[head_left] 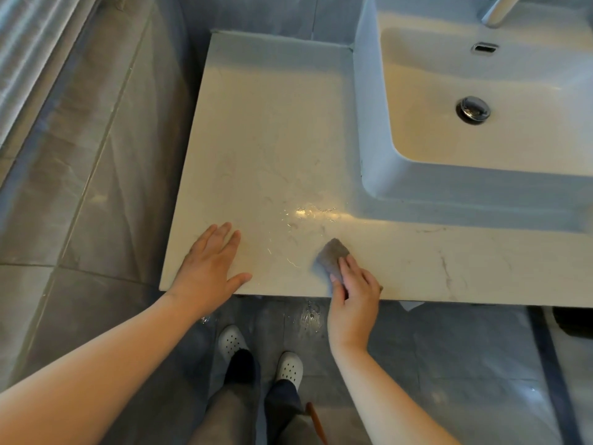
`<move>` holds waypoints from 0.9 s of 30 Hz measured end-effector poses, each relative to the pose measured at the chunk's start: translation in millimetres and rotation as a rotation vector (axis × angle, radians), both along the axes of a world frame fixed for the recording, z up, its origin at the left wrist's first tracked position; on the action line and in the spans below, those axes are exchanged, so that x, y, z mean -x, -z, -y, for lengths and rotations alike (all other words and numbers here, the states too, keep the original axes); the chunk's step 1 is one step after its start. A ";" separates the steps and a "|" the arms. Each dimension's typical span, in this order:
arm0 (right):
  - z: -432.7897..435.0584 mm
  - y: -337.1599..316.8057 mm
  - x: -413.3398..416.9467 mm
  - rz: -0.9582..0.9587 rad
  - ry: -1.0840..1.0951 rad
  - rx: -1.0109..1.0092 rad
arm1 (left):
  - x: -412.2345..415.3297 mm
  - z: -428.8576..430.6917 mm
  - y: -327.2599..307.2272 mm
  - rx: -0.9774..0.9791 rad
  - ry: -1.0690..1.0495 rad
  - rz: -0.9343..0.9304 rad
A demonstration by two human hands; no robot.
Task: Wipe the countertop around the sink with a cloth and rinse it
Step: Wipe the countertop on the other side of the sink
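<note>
Since it is taking up most of the view, counter [272,139]: a pale veined slab is stretching from the back wall to the front edge, and a wet patch [308,213] is glinting near the sink's front left corner.
Floor [96,155]: grey tiles are showing to the left of the counter and below its front edge, with a few wet spots shining under that edge.
Sink [372,123]: a white rectangular basin is sitting on the counter at the right, its walls rising above the slab.
Left hand [208,268]: it is lying flat on the counter near the front left corner, fingers straight and close together, thumb spread, holding nothing.
Right hand [356,293]: it is pressing on the cloth at the front edge, fingers bent over it, thumb hugging its left side.
Cloth [332,255]: a grey-brown pad is lying on the counter in front of the sink, its far end poking out past the fingertips.
Shoes [232,343]: two white perforated clogs are standing on the floor below the counter edge.
Tap [500,9]: a chrome base is showing at the top right.
Drain [473,110]: a chrome plug is sitting in the basin floor.
</note>
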State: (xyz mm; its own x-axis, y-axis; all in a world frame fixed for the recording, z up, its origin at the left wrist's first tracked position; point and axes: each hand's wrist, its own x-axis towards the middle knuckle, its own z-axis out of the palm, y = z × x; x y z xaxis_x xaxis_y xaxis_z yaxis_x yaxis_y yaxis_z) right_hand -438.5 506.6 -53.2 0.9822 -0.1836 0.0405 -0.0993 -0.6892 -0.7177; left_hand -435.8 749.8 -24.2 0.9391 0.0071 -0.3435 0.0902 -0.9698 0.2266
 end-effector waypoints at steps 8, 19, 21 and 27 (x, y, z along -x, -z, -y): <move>-41.0 -11.2 29.2 -0.083 -0.191 -0.217 | 0.9 0.0 -1.6 -0.024 0.015 -0.001; 19.9 -44.6 -99.2 0.052 0.053 -0.196 | 2.0 -2.6 1.9 -0.047 0.040 0.013; 30.7 -32.6 -124.3 0.015 0.021 -0.099 | 2.9 -3.1 2.6 -0.034 0.036 0.022; 9.8 -6.5 -140.8 0.006 -0.005 0.049 | 5.8 -7.9 10.4 -0.065 0.042 0.043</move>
State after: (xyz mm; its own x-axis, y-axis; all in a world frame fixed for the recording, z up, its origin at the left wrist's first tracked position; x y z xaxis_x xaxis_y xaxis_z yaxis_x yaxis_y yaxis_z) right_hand -297.8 496.8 -46.6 0.9829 -0.1759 0.0550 -0.0913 -0.7241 -0.6836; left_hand -441.6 757.8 -34.5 0.9529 -0.0118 -0.3030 0.0404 -0.9853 0.1657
